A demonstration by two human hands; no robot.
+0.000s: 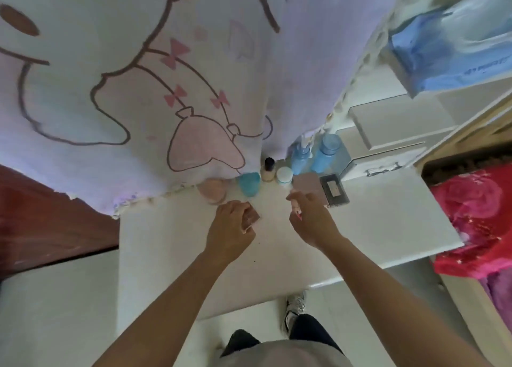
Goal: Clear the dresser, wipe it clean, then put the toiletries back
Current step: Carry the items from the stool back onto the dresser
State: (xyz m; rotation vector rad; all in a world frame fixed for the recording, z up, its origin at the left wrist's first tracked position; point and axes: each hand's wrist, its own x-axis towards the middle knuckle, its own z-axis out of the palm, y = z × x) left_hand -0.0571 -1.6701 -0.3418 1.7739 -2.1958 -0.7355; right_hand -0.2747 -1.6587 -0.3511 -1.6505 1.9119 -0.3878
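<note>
Brown compact (251, 217): your left hand (231, 228) is pinching it, your right hand (310, 219) is hovering loose. You're aiming to set it flat along the bench's (277, 261) far edge.

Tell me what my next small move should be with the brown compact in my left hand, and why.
Probably set the brown compact down at the back, beside the pink round case and teal jar. Your left hand grips it close to the dresser top, and the other toiletries stand in a row there; your right hand looks free.
</note>
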